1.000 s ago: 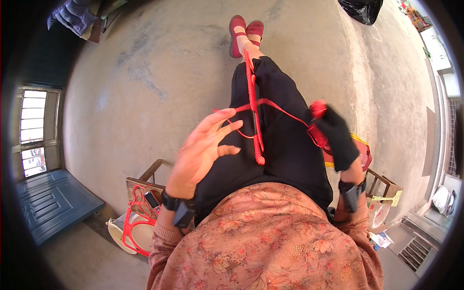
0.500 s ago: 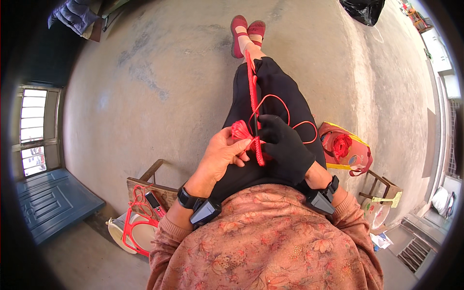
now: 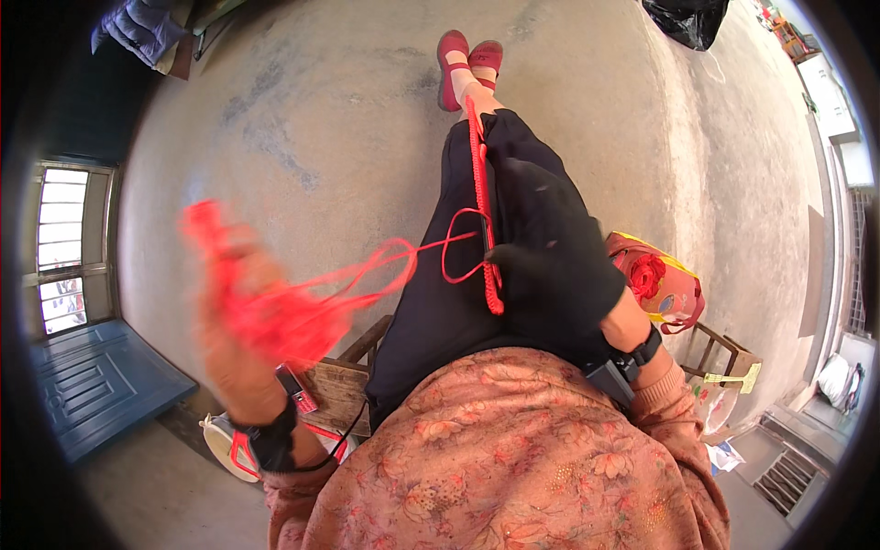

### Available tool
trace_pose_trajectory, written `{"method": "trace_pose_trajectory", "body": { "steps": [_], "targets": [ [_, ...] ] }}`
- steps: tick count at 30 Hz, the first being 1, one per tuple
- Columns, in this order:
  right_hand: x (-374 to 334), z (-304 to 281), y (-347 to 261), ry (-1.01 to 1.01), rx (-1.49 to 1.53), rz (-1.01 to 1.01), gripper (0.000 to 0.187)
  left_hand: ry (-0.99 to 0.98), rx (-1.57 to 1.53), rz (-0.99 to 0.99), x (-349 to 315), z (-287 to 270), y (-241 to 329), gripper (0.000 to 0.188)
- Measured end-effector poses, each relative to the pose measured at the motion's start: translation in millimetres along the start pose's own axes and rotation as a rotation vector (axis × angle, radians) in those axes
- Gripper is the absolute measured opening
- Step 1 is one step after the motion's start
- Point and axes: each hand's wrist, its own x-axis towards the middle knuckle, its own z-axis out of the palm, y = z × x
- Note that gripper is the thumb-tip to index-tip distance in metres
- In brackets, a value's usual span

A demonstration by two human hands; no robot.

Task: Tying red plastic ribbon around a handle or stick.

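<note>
A long, narrow strip of red braided cord [image 3: 480, 174] lies lengthwise over my black-trousered legs, with a short dark section showing near its close end. My left hand [image 3: 240, 339], blurred by motion, is raised to the left of my legs and grips a loose bundle of red cord [image 3: 298, 321]. From that bundle a strand stretches right to the strip, where a loop of it hangs over my thigh. My right hand [image 3: 564, 261], in a black glove, is over my right thigh with its fingers spread and its thumb beside the strip's close end; the fingers are partly blurred against the trousers.
Right of my legs stands a red and yellow bag [image 3: 674, 291] with red cord in it, near a small wooden stool [image 3: 724, 353]. A wooden seat [image 3: 335, 394] is on my left, with a small dark device [image 3: 295, 387] on it. A black plastic bag [image 3: 689, 20] lies far right.
My left hand has swung left, away from the strip, carrying the cord bundle and drawing the strand out. My right hand has shifted slightly right and its fingers have opened.
</note>
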Motion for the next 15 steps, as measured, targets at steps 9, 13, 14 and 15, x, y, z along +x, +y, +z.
{"method": "trace_pose_trajectory", "body": {
  "steps": [9, 13, 14, 15],
  "targets": [
    [17, -2, -6, -0.412, 0.686, 0.243, 0.02, -0.026, 0.372, 0.403, -16, 13, 104, 0.027],
    [-12, -22, -3, -0.37, 0.704, 0.345, 0.034, 0.116, 0.731, 0.092, 16, -21, -18, 0.039],
    [-22, -19, -7, -0.27, 1.301, 0.592, 0.017, 0.132, 0.879, -0.086, 22, -23, -50, 0.037],
    [-32, -16, -1, -0.285, 1.047, 0.4, 0.01, 0.05, 1.01, -0.207, 22, -11, -78, 0.035]
  ]
}}
